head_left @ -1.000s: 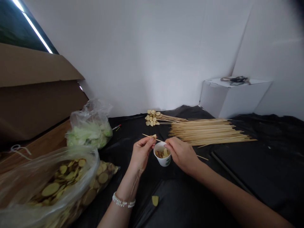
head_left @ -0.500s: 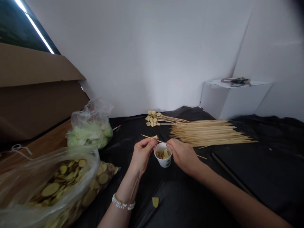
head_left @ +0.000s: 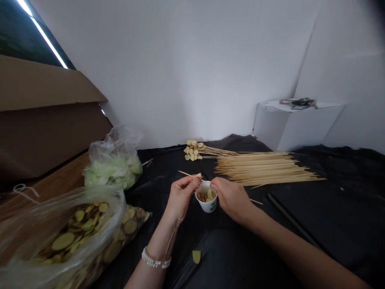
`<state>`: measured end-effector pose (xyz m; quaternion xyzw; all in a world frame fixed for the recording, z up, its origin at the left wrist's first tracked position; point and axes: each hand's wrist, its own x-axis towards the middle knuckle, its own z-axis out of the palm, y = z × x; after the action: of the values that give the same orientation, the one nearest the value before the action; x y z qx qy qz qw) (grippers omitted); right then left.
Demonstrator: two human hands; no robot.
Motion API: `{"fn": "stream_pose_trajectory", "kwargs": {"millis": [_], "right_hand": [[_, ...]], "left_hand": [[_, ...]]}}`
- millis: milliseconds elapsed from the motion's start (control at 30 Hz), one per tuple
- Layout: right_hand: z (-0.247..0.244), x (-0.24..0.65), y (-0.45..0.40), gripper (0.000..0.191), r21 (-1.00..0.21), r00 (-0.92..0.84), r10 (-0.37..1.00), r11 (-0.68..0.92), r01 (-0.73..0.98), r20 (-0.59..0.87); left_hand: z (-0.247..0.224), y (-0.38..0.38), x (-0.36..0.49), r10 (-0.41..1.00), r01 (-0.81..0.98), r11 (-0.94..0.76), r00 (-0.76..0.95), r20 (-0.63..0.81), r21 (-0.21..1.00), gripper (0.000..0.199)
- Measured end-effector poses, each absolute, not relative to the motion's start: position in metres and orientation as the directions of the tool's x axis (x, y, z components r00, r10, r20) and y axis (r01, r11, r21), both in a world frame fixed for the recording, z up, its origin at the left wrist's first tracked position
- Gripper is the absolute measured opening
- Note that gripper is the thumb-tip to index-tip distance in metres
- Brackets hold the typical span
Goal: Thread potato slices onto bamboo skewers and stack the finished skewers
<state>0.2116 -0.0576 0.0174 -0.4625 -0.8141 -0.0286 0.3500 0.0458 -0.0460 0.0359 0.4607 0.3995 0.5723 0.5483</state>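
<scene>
Wooden skewer [head_left: 185,174] pokes farther past slice [head_left: 198,176] in left hand [head_left: 181,196].

A slim, pale wooden skewer [head_left: 187,174] is held out between the left hand [head_left: 181,196] and the right hand [head_left: 232,197], slanting, one end pointing off to the left. A small yellowish slice [head_left: 197,176] sits on it, pinched at the left fingertips. Just below, a white cup with a green print [head_left: 207,206] stands upright on the black sheet [head_left: 168,158], well in from its far edge, with yellow and brownish pieces [head_left: 206,196] inside.
</scene>
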Motion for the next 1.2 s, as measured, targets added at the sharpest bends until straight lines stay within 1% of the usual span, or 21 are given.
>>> {"fn": "stream_pose_trajectory", "kwargs": {"millis": [100, 233, 300, 367, 433, 533, 600, 700, 800, 900, 1000, 1133, 1200], "right_hand": [[0.0204, 0.2113, -0.0586, 0.023, -0.29, -0.325, 0.74, 0.569, 0.769, 0.589], [0.0205, 0.2118, -0.0589, 0.024, -0.211, -0.292, 0.653, 0.578, 0.788, 0.699], [0.0189, 0.2124, -0.0583, 0.028, -0.17, -0.283, 0.608, 0.578, 0.798, 0.742], [0.0169, 0.2128, -0.0574, 0.03, -0.155, -0.283, 0.594, 0.578, 0.801, 0.753], [0.0154, 0.2126, -0.0567, 0.029, -0.175, -0.288, 0.622, 0.575, 0.8, 0.728], [0.0157, 0.2117, -0.0566, 0.025, -0.253, -0.304, 0.708, 0.565, 0.785, 0.637], [0.0174, 0.2111, -0.0573, 0.024, -0.29, -0.317, 0.74, 0.564, 0.773, 0.593], [0.0194, 0.2104, -0.0585, 0.022, -0.304, -0.308, 0.72, 0.584, 0.753, 0.621], [0.0185, 0.2104, -0.0587, 0.025, -0.271, -0.283, 0.664, 0.603, 0.75, 0.692], [0.0164, 0.2104, -0.0582, 0.027, -0.238, -0.277, 0.638, 0.6, 0.764, 0.719], [0.0158, 0.2101, -0.0581, 0.027, -0.244, -0.293, 0.663, 0.593, 0.767, 0.688], [0.0176, 0.2099, -0.0588, 0.025, -0.307, -0.333, 0.723, 0.598, 0.741, 0.606], [0.0183, 0.2099, -0.0592, 0.024, -0.321, -0.328, 0.727, 0.598, 0.734, 0.604]], "left_hand": [[0.0343, -0.0445, 0.0453, 0.995, -0.269, -0.09, 0.012, 0.097, 0.959, 0.019], [0.0347, -0.044, 0.0459, 0.994, -0.293, -0.111, -0.046, 0.102, 0.95, 0.021], [0.0354, -0.0449, 0.0468, 0.994, -0.29, -0.109, -0.033, 0.104, 0.951, 0.021], [0.0354, -0.046, 0.0478, 0.994, -0.288, -0.106, 0.0, 0.111, 0.952, 0.02], [0.0345, -0.0466, 0.0485, 0.993, -0.28, -0.104, 0.022, 0.115, 0.954, 0.019], [0.0326, -0.0459, 0.048, 0.992, -0.244, -0.104, 0.04, 0.117, 0.964, 0.019], [0.0319, -0.0449, 0.0465, 0.991, -0.217, -0.117, 0.035, 0.127, 0.969, 0.02], [0.0321, -0.0441, 0.0445, 0.988, -0.201, -0.149, -0.004, 0.152, 0.968, 0.019], [0.0325, -0.045, 0.0448, 0.987, -0.21, -0.155, 0.002, 0.159, 0.965, 0.018], [0.033, -0.0466, 0.0465, 0.987, -0.206, -0.15, 0.03, 0.159, 0.967, 0.017], [0.0342, -0.0476, 0.0473, 0.986, -0.176, -0.153, 0.036, 0.161, 0.972, 0.018], [0.0357, -0.0473, 0.0468, 0.989, -0.161, -0.133, 0.048, 0.142, 0.978, 0.019], [0.0356, -0.0469, 0.0466, 0.989, -0.168, -0.129, 0.048, 0.139, 0.977, 0.019]]}}
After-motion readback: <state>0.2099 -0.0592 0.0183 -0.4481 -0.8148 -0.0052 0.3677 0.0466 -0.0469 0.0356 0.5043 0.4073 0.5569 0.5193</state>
